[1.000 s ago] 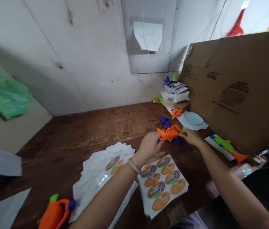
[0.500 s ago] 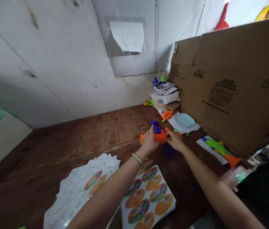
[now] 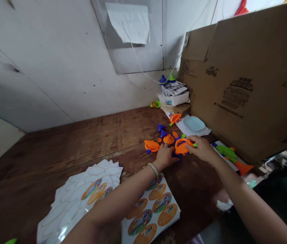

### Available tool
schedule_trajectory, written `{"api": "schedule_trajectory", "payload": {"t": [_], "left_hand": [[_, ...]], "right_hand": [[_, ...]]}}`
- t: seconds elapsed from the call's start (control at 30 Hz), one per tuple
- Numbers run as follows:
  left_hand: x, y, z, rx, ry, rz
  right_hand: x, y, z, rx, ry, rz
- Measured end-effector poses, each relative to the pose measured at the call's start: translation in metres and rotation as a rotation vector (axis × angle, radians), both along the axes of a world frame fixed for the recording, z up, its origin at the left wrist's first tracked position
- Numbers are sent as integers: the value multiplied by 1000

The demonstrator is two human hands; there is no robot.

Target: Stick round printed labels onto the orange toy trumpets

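Observation:
Both of my hands meet on a small orange toy (image 3: 182, 147) with a blue underside, lying on the brown wooden table (image 3: 87, 142). My left hand (image 3: 165, 156) grips its left end. My right hand (image 3: 203, 148) holds its right end, fingers curled over the top. Just left of it lie another orange toy piece (image 3: 151, 145) with a blue tip, an orange cone (image 3: 168, 139) and two blue cones (image 3: 161, 129). A sheet of round orange stickers (image 3: 153, 210) lies under my left forearm.
A pile of peeled sticker backing sheets (image 3: 79, 196) lies at the lower left. A large cardboard box (image 3: 245, 81) stands on the right, with a green and orange water gun (image 3: 231, 156) at its foot. A stack of papers (image 3: 173, 94) and a pale blue lid (image 3: 193, 123) sit by the wall.
The view has shifted further right and down. My hands have drawn one orange toy toward me and to the right, leaving another orange piece and the cones lying apart on the table.

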State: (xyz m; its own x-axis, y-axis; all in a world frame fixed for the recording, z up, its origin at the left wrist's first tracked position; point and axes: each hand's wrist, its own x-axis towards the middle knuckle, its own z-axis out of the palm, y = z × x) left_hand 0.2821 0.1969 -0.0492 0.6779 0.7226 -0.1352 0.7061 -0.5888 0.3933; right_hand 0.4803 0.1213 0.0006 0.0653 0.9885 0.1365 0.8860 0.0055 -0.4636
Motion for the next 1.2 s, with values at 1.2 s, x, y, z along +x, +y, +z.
{"api": "schedule_trajectory", "payload": {"t": [1.2], "left_hand": [[-43,12,-6,-153,-689,3]], "right_hand": [[-33,26,45,-94,-144,132]]}}
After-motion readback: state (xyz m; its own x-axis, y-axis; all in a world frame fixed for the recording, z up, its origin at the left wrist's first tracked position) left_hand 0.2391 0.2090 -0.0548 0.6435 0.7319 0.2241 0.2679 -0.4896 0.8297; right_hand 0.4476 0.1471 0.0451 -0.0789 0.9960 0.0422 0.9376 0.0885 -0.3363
